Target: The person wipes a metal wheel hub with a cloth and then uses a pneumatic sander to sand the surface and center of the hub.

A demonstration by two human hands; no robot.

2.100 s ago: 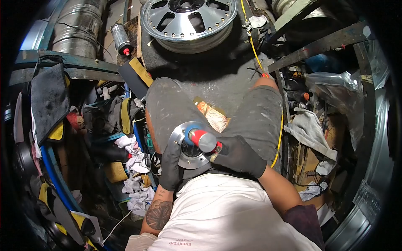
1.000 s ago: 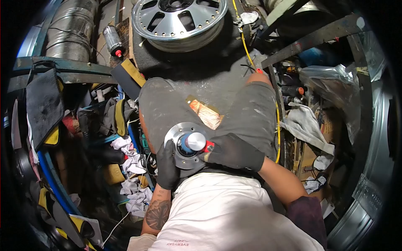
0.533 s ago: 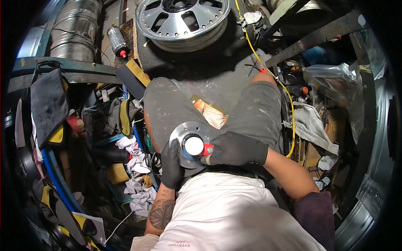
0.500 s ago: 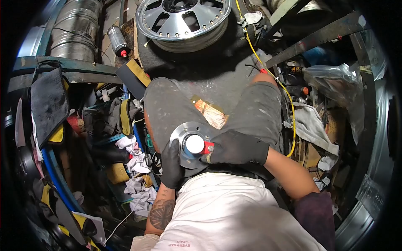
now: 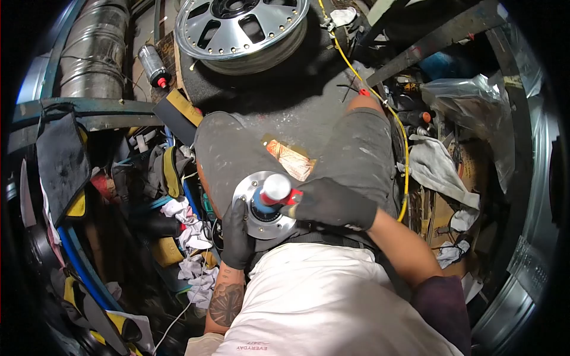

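Observation:
On my lap rests a round metal flange (image 5: 242, 190) with a ring of bolt holes and a dark centre. My left hand (image 5: 238, 237), in a black glove, grips its left edge. Also gloved, my right hand (image 5: 332, 204) is closed around the red handle of a small sander-like tool (image 5: 276, 188). This tool has a round silver top and a blue part beneath, held over the flange's centre; whether the blue part touches the metal is hard to tell.
A polished wheel (image 5: 243, 29) lies ahead on a dark surface. A yellow hose (image 5: 405, 154) runs down the right side. At left are a bottle with a red cap (image 5: 155, 66), crumpled rags (image 5: 193, 228) and a metal frame (image 5: 89, 113). Plastic sheeting (image 5: 457, 101) hangs at right.
The tool has tilted, so its blue underside shows more and its top sits higher over the flange. My view has shifted slightly; the left hand keeps its grip.

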